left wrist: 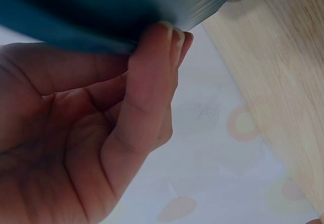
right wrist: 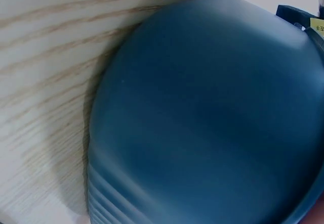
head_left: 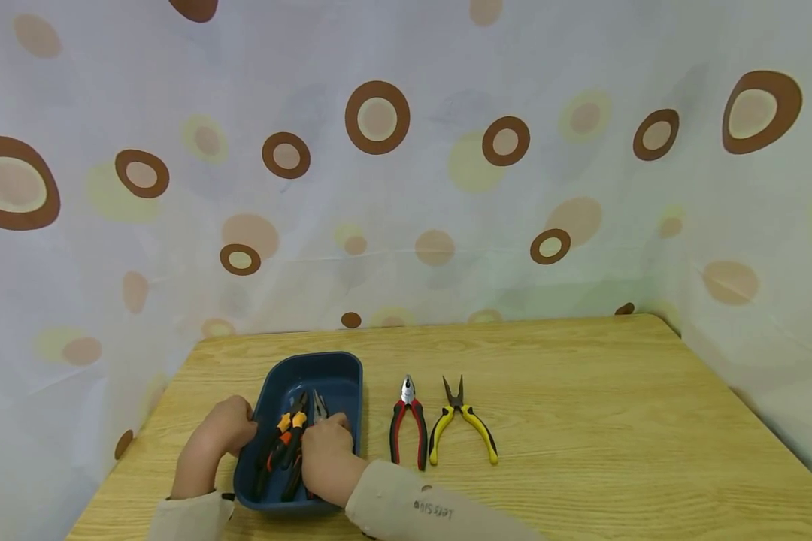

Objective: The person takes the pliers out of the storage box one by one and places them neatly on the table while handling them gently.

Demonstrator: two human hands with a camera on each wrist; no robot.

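Observation:
A blue plastic bin [head_left: 338,367] stands on the left of the table with several pliers inside. My left hand [head_left: 219,430] pinches the bin's left rim between thumb and fingers, as the left wrist view shows close up. Inside the bin, my right hand [head_left: 326,457] grips long-nose pliers [head_left: 319,406], whose grey jaws stick out beyond the fingers while the handles are hidden. Pliers with orange and black handles [head_left: 298,422] lie to the left of that hand. In the right wrist view the bin's outer wall [right wrist: 202,107] hides most of the hand.
Right of the bin, pliers with red and black handles [head_left: 422,432] lie on the wooden table [head_left: 616,421]. Beside them lie long-nose pliers with yellow and black handles [head_left: 480,432]. A patterned white cloth [head_left: 406,188] hangs behind the table.

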